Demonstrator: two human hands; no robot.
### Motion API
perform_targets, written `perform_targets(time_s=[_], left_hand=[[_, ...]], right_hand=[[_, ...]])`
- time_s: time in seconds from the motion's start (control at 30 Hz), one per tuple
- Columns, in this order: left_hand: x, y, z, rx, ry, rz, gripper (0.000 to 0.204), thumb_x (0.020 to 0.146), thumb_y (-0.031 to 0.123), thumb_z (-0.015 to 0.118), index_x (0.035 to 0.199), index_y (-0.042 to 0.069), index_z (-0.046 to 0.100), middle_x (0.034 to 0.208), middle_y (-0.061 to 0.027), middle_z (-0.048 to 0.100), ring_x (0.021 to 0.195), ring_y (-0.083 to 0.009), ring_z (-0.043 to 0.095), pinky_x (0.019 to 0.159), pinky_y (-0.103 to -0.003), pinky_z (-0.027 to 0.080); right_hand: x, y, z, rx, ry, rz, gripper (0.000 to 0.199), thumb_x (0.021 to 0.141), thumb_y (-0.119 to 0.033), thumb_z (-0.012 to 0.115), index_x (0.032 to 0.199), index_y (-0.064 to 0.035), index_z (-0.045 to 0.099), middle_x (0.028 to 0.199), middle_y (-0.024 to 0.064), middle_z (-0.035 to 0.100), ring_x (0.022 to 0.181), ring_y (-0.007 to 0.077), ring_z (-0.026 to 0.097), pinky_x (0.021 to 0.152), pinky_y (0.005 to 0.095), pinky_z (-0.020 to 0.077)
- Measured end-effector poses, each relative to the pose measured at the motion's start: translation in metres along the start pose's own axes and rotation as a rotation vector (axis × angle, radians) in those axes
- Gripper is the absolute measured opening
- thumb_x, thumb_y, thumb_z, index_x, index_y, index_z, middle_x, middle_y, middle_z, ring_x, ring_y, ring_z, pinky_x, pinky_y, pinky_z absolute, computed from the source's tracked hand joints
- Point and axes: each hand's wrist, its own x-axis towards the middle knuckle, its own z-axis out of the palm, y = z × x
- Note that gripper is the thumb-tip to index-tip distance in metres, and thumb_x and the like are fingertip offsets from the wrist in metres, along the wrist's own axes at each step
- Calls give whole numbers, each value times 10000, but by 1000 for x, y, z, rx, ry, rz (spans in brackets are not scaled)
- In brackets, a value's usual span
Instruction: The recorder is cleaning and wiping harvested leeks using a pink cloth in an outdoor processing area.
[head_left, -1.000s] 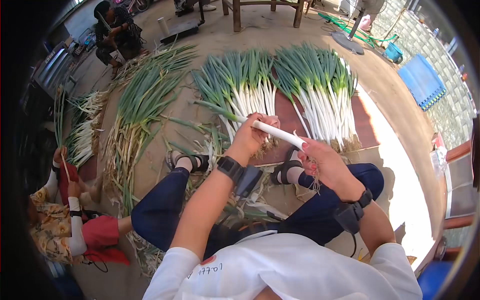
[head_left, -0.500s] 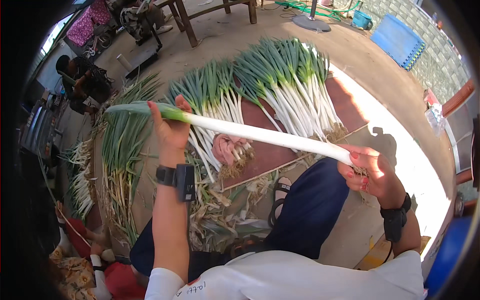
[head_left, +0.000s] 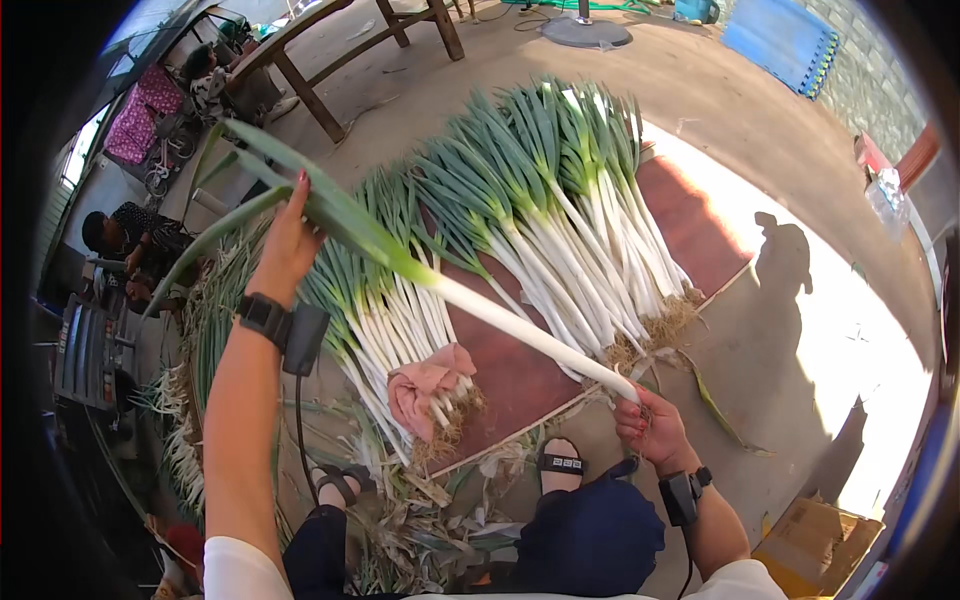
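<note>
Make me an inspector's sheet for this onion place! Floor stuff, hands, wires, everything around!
Surface: reddish-brown board on the floor, sunlit at its right.
Job's things: one green onion held up; left pile and right pile of green onions on the board.
Clutter: pink cloth on the left pile; leaf scraps near the feet.
Hands: left hand at the onion's leaves, grip unclear; right hand grips its root end.
Cables: black cable below the left wrist device.
Surroundings: cardboard box, blue panel.
</note>
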Motion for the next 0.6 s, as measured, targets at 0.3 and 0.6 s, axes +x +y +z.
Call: perform_targets(time_s=[0.3, 0.6], left_hand=[[10, -90, 211, 379, -682, -71, 875, 816, 345, 586, 1395, 87, -17, 1432, -208, 72, 1281, -293, 249, 1036, -385, 200], [-40, -128, 80, 454, -466, -361, 546, 858, 311, 520, 1309, 60, 341, 1301, -69, 386, 1169, -171, 395, 952, -322, 323]], right_hand=[[97, -42, -15, 510, -1, -174, 301, 911, -164, 385, 1144, 23, 420, 641, -3, 360, 504, 72, 321, 452, 203, 285], [127, -101, -34, -719, 675, -357, 356, 863, -245, 521, 1163, -62, 462, 775, 15, 501, 612, 80, 441, 526, 218, 397]])
